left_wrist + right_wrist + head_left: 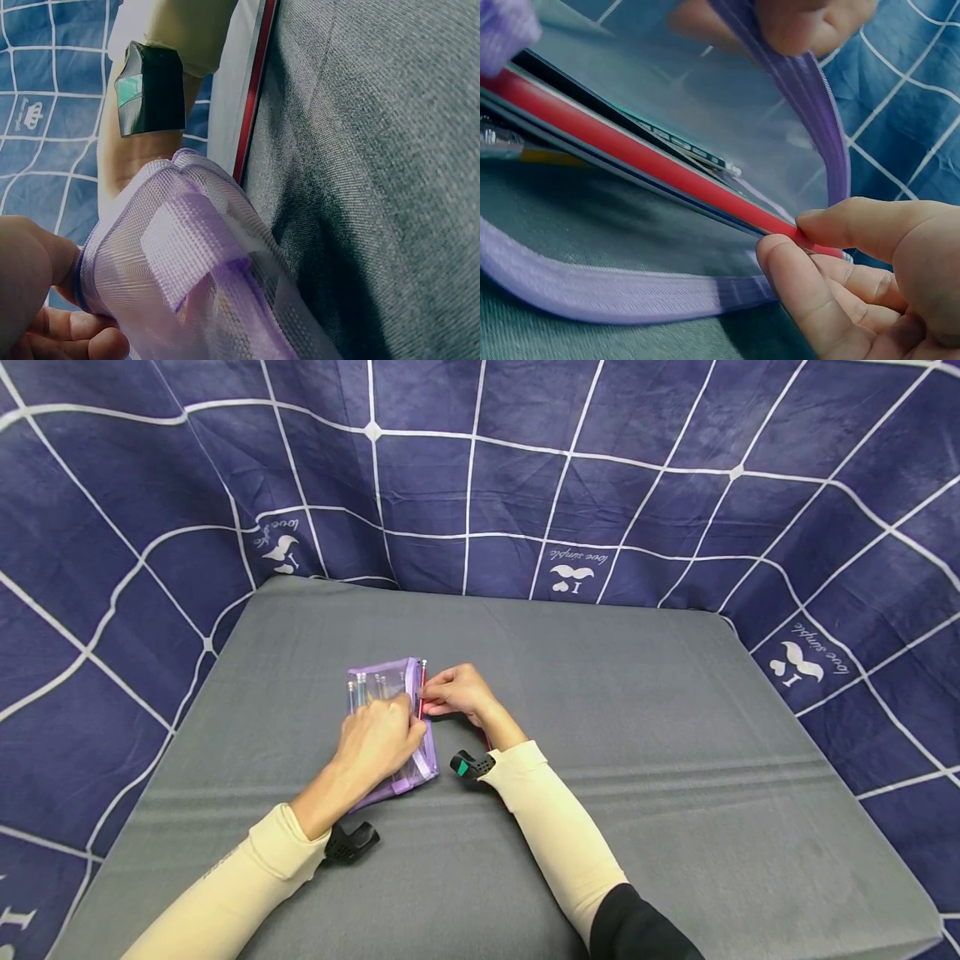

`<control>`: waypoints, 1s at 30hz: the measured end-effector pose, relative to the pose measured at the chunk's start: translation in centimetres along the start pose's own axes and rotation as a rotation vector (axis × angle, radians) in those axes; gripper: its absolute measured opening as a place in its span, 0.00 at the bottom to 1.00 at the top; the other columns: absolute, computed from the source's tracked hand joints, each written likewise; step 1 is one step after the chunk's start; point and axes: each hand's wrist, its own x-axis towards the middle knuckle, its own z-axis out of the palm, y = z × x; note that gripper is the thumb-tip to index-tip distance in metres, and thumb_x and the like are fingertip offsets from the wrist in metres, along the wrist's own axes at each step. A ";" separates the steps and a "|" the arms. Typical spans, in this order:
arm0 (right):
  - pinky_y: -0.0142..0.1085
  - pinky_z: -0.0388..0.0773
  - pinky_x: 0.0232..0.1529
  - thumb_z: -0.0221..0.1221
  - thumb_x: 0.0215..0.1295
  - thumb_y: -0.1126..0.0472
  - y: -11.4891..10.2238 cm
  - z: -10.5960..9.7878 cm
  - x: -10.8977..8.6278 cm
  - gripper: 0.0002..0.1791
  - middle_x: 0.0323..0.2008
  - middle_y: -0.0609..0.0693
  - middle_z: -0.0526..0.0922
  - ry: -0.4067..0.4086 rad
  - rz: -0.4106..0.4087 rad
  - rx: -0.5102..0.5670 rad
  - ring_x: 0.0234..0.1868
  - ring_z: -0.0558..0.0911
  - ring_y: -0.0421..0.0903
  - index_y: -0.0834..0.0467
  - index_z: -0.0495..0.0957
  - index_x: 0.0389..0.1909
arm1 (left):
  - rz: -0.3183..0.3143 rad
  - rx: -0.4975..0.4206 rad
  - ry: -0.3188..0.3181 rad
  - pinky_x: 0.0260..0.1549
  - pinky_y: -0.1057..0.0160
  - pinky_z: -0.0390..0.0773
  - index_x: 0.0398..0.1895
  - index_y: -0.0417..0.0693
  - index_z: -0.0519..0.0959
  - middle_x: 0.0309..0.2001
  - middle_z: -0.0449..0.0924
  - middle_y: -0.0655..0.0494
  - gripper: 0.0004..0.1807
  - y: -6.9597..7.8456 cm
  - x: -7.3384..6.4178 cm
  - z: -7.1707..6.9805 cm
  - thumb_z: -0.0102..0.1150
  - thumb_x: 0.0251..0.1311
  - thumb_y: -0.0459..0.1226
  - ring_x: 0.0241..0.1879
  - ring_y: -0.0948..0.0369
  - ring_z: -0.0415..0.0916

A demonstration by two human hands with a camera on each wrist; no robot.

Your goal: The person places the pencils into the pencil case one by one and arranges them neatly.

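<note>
A clear pouch with purple mesh and edging (429, 752) lies on the grey surface, its mouth spread apart. My left hand (378, 735) pinches its rim between thumb and curled fingers; the left wrist view shows the purple mesh (195, 240) beside them. My right hand (459, 691) pinches a slim red pencil (667, 172) near its pale end. In the right wrist view the pencil lies across the open mouth, between the two purple edges. Several pencils with silvery ends (362, 685) show through the pouch's clear side.
The grey padded surface (637, 718) stretches out to the right of the pouch. A narrow red strip (251, 97) lies beneath the right forearm, mostly hidden. Blue cloth with white grid lines (510, 485) hangs behind and at both sides.
</note>
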 end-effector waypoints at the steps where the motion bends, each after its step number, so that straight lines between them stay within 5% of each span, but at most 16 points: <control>1: 0.29 0.79 0.25 0.61 0.60 0.77 0.0 0.1 0.0 0.10 0.20 0.52 0.81 -0.002 0.000 -0.004 0.20 0.82 0.40 0.78 0.78 0.42 | 0.001 0.001 -0.002 0.16 0.45 0.71 0.20 0.47 0.69 0.18 0.71 0.50 0.09 0.0 0.0 0.0 0.57 0.51 0.36 0.17 0.46 0.72; 16: 0.31 0.81 0.30 0.56 0.61 0.79 0.0 1.3 0.1 0.10 0.24 0.53 0.81 -0.006 0.003 -0.002 0.23 0.82 0.41 0.78 0.76 0.43 | 0.011 0.004 0.011 0.16 0.44 0.71 0.22 0.44 0.71 0.19 0.74 0.48 0.06 0.0 -0.1 0.2 0.56 0.51 0.36 0.18 0.44 0.73; 30: 0.32 0.81 0.32 0.57 0.63 0.77 -0.3 0.3 -0.4 0.11 0.23 0.55 0.82 -0.030 -0.032 0.033 0.25 0.83 0.43 0.79 0.77 0.45 | 0.007 -0.002 0.009 0.16 0.44 0.71 0.21 0.46 0.69 0.18 0.72 0.51 0.08 0.0 -0.1 0.1 0.56 0.51 0.36 0.18 0.46 0.72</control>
